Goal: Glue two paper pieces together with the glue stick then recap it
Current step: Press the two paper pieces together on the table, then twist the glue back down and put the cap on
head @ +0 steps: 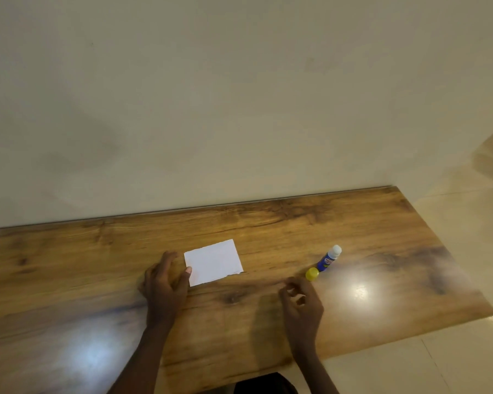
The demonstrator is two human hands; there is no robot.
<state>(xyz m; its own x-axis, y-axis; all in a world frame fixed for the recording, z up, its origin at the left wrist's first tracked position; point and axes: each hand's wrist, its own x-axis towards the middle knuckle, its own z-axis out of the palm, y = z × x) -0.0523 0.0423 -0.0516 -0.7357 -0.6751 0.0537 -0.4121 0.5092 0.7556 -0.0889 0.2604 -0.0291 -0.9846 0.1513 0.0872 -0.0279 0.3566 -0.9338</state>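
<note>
A white paper piece [213, 262] lies flat on the wooden table [268, 223]; I cannot tell whether a second piece lies under it. My left hand [164, 282] rests at its left edge, thumb touching the paper's lower left side. To the right lies a blue glue stick [328, 259] with its white tip bare, pointing away from me. Its yellow cap [312, 274] sits on the table at the stick's near end. My right hand [300, 301] hovers just in front of the cap, fingers curled loosely and apart, holding nothing.
The table's back edge meets a plain wall [239, 95]. Its right edge [453, 251] drops off to a pale tiled floor [467, 351]. A dark shape [265, 383] shows at the near edge below me.
</note>
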